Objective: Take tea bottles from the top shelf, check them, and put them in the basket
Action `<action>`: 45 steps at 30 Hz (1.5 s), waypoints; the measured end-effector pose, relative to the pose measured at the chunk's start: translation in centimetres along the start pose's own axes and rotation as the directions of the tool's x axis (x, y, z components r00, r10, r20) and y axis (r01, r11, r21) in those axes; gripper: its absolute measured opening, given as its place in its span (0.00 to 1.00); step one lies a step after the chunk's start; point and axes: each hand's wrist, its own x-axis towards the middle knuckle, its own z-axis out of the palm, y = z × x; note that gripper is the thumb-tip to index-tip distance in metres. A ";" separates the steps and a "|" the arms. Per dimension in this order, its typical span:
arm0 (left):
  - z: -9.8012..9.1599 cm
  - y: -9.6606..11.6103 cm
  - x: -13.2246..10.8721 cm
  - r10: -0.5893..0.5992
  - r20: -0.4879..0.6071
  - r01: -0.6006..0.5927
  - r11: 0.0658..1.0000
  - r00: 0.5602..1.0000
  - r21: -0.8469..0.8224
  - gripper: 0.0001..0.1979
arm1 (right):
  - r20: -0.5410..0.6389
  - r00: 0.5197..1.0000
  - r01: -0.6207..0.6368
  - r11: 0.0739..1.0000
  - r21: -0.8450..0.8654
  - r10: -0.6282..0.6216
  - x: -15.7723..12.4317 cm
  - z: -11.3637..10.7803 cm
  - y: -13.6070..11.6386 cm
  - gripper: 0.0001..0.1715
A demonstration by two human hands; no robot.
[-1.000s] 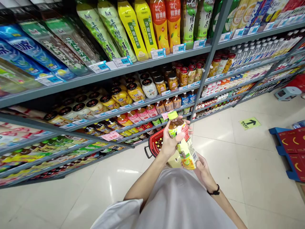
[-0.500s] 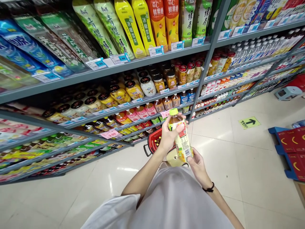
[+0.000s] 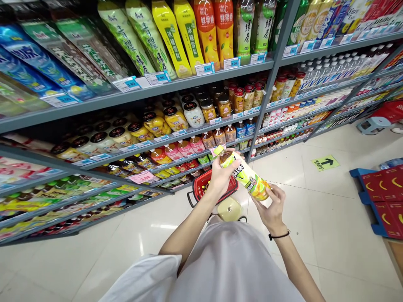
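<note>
A drink bottle (image 3: 248,178) with a light green cap and a yellow-green label showing orange fruit lies tilted between my two hands. Its cap end points up and left. My left hand (image 3: 221,174) is wrapped round the upper part below the cap, thumb across the label. At the base, my right hand (image 3: 273,205) grips the bottle with thumb and fingers; a black band is on that wrist. Beneath the bottle, a red shopping basket (image 3: 197,186) with black handles stands on the floor, partly hidden by my left hand and forearm.
Shelves (image 3: 189,79) of bottled drinks and jars run along the front, with price tags on their edges. A beige round-topped object (image 3: 229,209) sits beside the basket. Red boxes (image 3: 382,188) rest on a blue pallet (image 3: 362,191) at right. A green arrow sign (image 3: 325,162) marks the floor.
The bottle has been turned about its length, so the fruit side of the label shows instead of the barcode. It tilts more, its base swung right with my right hand.
</note>
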 end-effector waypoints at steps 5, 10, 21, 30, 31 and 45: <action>-1.1 -0.1 0.1 0.006 0.116 0.001 0.998 0.993 -0.056 0.34 | 0.557 0.712 -0.701 0.480 0.528 0.427 1.7 -0.2 -0.7 0.42; -1.8 -0.3 -0.5 -0.043 0.183 0.068 0.988 0.982 -0.135 0.34 | 0.932 0.325 -0.898 -0.255 0.358 0.164 1.9 -0.7 -2.6 0.50; -2.3 0.3 -0.8 0.058 0.181 -0.043 0.995 0.982 -0.085 0.34 | 0.471 0.791 -0.605 0.612 0.509 0.390 -0.3 -2.2 -3.7 0.42; -2.0 0.2 -1.8 0.099 0.264 -0.076 0.993 0.959 -0.095 0.26 | 0.095 0.994 0.052 0.995 0.082 -0.059 -1.1 -1.6 -2.6 0.52; -2.0 0.1 -1.8 0.100 0.264 -0.077 0.992 0.959 -0.098 0.25 | 0.081 0.993 0.079 0.995 0.055 -0.083 -1.1 -1.6 -2.4 0.51; -2.6 -0.8 -1.8 0.081 0.127 -0.075 0.996 0.989 -0.052 0.30 | 0.198 0.966 -0.236 0.881 0.411 0.166 -0.1 -1.9 -4.0 0.51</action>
